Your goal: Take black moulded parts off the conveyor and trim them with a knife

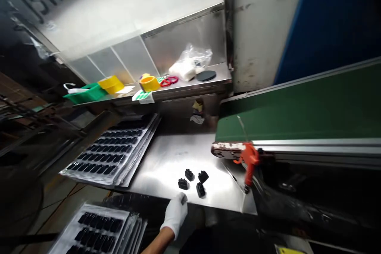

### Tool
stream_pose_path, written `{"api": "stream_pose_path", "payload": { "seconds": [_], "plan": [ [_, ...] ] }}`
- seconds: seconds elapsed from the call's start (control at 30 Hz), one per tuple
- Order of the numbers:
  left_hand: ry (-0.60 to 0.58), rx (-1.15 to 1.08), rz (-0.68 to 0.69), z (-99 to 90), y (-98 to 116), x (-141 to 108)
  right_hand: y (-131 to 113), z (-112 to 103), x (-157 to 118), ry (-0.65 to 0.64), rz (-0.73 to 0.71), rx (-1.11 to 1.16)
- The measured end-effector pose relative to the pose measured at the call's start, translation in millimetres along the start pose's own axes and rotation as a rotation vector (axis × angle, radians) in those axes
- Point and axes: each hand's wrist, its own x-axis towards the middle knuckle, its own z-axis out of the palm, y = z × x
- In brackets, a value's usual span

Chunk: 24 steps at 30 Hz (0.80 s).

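Green conveyor belt (297, 107) on the right, orange-handled tool (249, 162) at its near end. Upper metal shelf (217, 81) carries a green bin (86, 93), two yellow tape rolls (149, 83), red rings (168, 81), a plastic bag (190, 65) and a black disc (206, 75). Blister trays of black parts (116, 151) lie stacked at left, more trays (95, 232) below them.

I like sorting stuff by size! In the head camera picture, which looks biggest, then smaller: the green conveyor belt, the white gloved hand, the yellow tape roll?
1. Green conveyor belt, by far the largest.
2. White gloved hand.
3. Yellow tape roll.
The hand is nearer the camera than the tape roll, so their order is unsure.
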Motion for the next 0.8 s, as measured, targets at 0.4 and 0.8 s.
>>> {"api": "stream_pose_path", "payload": {
  "seconds": [0.4,0.8],
  "plan": [
    [-0.277,-0.247,0.132,-73.9,-88.7,147.2,-142.7,144.9,47.8,-0.323,0.521,0.002],
    [-0.570,-0.934,0.225,-171.0,-87.2,120.7,-233.1,128.0,26.2,-0.108,0.491,0.383]
  ]
}}
